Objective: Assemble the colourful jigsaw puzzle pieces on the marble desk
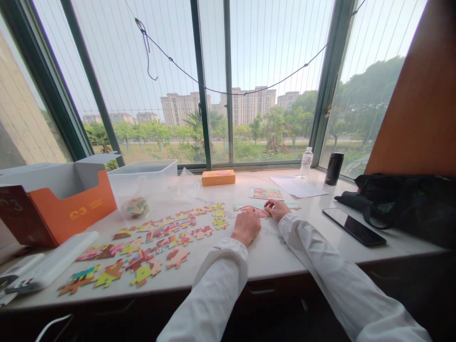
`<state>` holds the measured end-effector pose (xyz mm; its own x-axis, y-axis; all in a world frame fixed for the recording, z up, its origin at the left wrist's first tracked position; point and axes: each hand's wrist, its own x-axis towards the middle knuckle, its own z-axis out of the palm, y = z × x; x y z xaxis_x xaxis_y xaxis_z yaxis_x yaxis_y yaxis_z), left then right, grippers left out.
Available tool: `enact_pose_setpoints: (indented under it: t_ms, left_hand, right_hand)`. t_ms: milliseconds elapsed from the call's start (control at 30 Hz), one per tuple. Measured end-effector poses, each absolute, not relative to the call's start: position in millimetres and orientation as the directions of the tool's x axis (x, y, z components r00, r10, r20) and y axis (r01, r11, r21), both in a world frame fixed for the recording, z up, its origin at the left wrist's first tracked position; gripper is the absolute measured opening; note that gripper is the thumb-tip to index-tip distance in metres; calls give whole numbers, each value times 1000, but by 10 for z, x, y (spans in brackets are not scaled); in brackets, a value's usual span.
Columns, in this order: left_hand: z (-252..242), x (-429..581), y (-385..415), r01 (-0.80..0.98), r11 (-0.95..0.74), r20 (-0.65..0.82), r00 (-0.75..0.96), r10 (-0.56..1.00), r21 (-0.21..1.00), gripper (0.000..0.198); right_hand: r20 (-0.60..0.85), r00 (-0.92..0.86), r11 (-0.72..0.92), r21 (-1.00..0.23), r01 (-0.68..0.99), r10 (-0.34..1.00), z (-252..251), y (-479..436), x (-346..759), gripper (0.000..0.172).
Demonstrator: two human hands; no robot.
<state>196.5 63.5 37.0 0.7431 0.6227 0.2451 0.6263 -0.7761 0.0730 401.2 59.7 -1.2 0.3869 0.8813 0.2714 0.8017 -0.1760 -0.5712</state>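
My left hand [247, 225] is closed, its knuckles toward me, and rests at the near edge of a partly joined strip of jigsaw puzzle [242, 207]; its fingertips are hidden. Just to the right, my right hand [278, 209] has thumb and fingers together on a pink and red puzzle piece [264, 213] at the strip's lower edge. Many loose puzzle pieces [178, 256] lie face up in rows over the left half of the table. Behind my hands is a small picture card [266, 193] with a colourful print.
An orange box [218, 177] stands near the window. At left are an open orange carton [81, 199], a clear tub [149, 168] and a bag of pieces [137, 207]. At right are paper [299, 186], a bottle [306, 163], a black tumbler [334, 169], a phone [352, 227] and a black bag [409, 204].
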Motion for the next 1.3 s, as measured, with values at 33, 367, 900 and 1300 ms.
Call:
enact_pose_setpoints:
  t_ms: [33, 367, 900, 1300]
  left_hand:
    - [375, 1966, 641, 627, -776, 246, 742, 623, 75, 38]
    - [421, 2010, 719, 531, -845, 243, 813, 529, 62, 37]
    - [376, 2027, 716, 572, -817, 237, 785, 572, 75, 39]
    - [390, 2010, 737, 675, -732, 222, 703, 675, 91, 43]
  right_hand:
    - [270, 390, -179, -572, 801, 880, -9, 597, 4006, 14]
    - [272, 390, -174, -579, 796, 880, -14, 623, 3990, 12]
    - [317, 397, -194, -518, 833, 861, 2, 600, 4010, 14]
    - [271, 590, -487, -362, 795, 761, 28, 433, 4327, 30]
